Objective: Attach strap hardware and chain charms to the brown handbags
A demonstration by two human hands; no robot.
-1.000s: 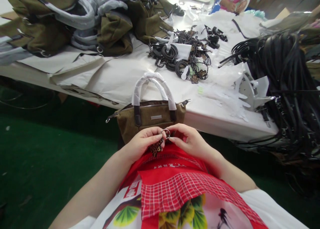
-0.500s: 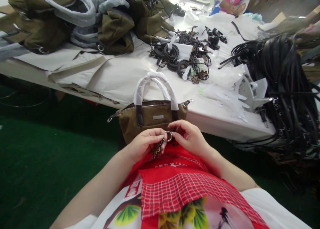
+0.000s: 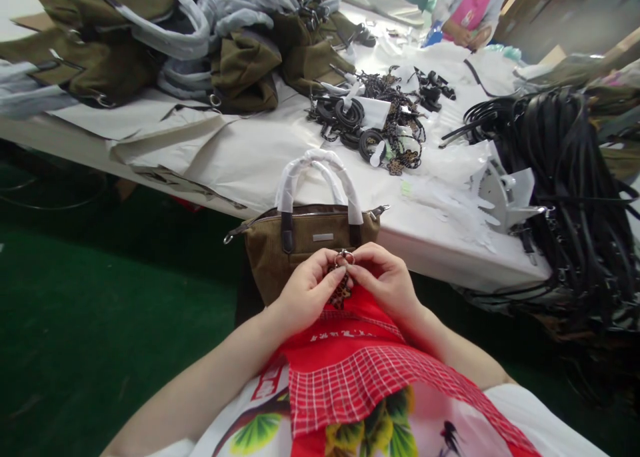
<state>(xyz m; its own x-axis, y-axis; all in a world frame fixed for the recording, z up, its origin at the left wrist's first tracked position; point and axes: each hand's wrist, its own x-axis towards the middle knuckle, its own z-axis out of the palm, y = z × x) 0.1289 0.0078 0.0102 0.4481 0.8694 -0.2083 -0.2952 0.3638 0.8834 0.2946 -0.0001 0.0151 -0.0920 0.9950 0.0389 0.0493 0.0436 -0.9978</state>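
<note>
Silvery metal as thin as this ring [image 3: 345, 252] calls for fingertip work: we do best to pinch it lightly from both sides, thumbs against forefingers, with the leopard-print charm [image 3: 341, 293] hanging free so nothing twists. Our left hand [image 3: 307, 287] grasps one side of it, the charm close by its fingers; our right hand [image 3: 385, 280] pinches the other, so neither grip is released. Whether the ring has a gap is too small for us to tell. Spotted tan and dark, the charm is partly hidden by our fingers; both pieces lie between our hands, in front of our red apron [image 3: 350, 330]. Just beyond sits an olive-brown bag [image 3: 305, 244], upright by the table [image 3: 260, 150], its two handles [image 3: 320, 156] wrapped in white. Farther off on the table we see a pile of dark cords and coiled straps [image 3: 380, 117].
</note>
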